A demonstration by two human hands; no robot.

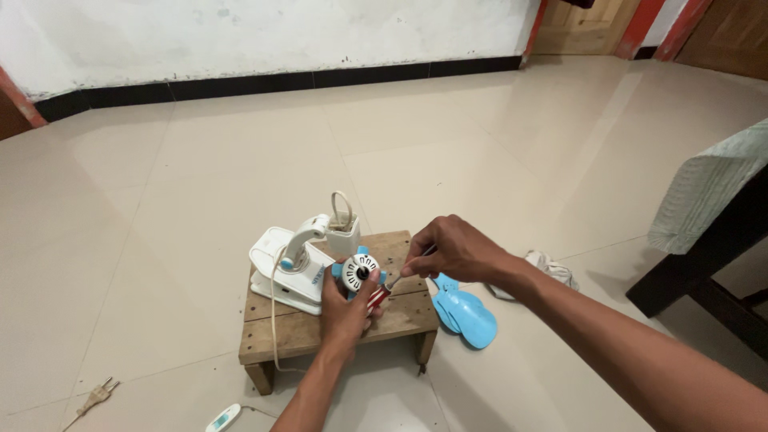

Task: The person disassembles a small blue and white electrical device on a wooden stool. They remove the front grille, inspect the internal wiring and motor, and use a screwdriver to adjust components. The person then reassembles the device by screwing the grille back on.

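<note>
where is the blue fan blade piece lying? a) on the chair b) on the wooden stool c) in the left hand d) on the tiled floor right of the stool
d: the blue fan blade lies flat on the pale floor tiles just right of the low wooden stool, apart from both hands.

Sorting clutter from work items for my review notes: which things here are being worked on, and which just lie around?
In use: left hand holding fan motor; right hand holding red-handled screwdriver; white fan base; wooden stool.

Lying about: blue fan blade, plug, white cloth, on the floor.
</note>
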